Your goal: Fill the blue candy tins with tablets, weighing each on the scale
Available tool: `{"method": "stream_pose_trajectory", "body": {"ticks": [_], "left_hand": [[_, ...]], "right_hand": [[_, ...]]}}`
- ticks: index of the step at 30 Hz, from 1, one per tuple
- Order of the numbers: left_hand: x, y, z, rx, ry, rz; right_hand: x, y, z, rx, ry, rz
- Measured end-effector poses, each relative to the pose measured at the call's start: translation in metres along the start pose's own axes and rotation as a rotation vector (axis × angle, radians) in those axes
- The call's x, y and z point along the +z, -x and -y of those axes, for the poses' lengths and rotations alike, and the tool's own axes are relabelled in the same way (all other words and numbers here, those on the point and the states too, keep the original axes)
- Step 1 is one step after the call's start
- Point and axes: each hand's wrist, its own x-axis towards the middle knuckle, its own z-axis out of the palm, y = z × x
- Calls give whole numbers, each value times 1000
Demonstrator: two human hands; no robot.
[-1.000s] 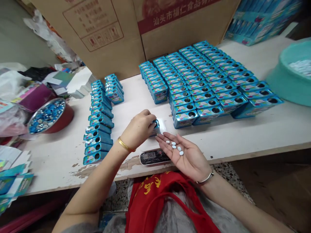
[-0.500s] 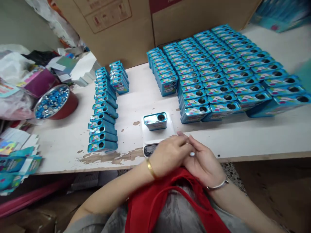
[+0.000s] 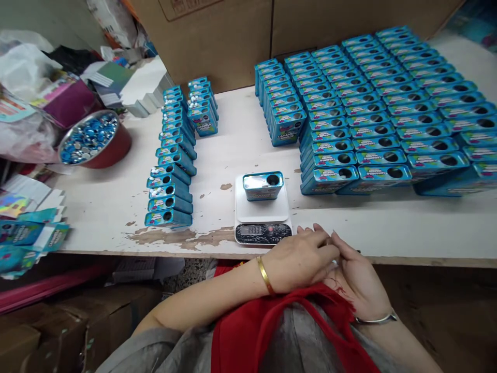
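A white digital scale (image 3: pixel 261 213) with a dark display panel lies near the table's front edge. On its platform stands a blue tin (image 3: pixel 262 192) with a round dark hole in its top. My left hand (image 3: pixel 301 259), gold bangle at the wrist, reaches across to the right, its bent fingers over the palm of the other hand. Palm up and cupped, my right hand (image 3: pixel 363 287) rests by the table edge over a red apron (image 3: pixel 267 316). A small pale piece shows between the two hands; what it is I cannot make out. Neither hand touches the tin.
Rows of blue tins (image 3: pixel 373 114) fill the table's right side. A column of tins (image 3: pixel 171 191), several with white pieces on top, stands left. Beyond it are a red bowl (image 3: pixel 112 150) of shiny blue and silver pieces and flattened cartons (image 3: pixel 31 235). A cardboard box (image 3: pixel 217 46) stands behind.
The view has shifted, so the scale's panel now shows whole, and my hands appear lower and further right of it. The tin remains on the scale; my hands stay together.
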Motion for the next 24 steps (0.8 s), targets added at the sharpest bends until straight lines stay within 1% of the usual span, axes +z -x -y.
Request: {"method": "stream_pose_trajectory", "body": {"ticks": [2,4,7,10,11,13,15,16,17,18,21,24], "left_hand": [[-3,1,1,-22,18,8],[-7,1,1,-68,40,30],[-19,1,2,-88,74,37],[-37,1,9,-21,123,-12],[-45,1,13,-1,148,-55],[-60,0,26,-9,178,-201],[-74,0,42,-69,138,-377],[-80,-1,51,-110,91,-446],[-85,-1,59,-153,33,-488],[-89,-1,66,-191,-27,-497],[-94,1,76,-240,-148,-430],[-91,4,66,-175,-123,-382]], "right_hand": [[5,1,-2,29,-26,-30],[11,3,-3,63,-51,-23],[20,7,-4,98,-60,54],[30,8,-4,107,-44,145],[34,8,-4,90,-38,185],[40,7,-3,12,-37,250],[46,5,-2,-75,-30,256],[48,5,-1,-103,-19,242],[51,5,-1,-112,-4,230],[53,4,0,-110,10,224],[57,5,1,-107,21,260],[59,6,0,-92,15,327]]}}
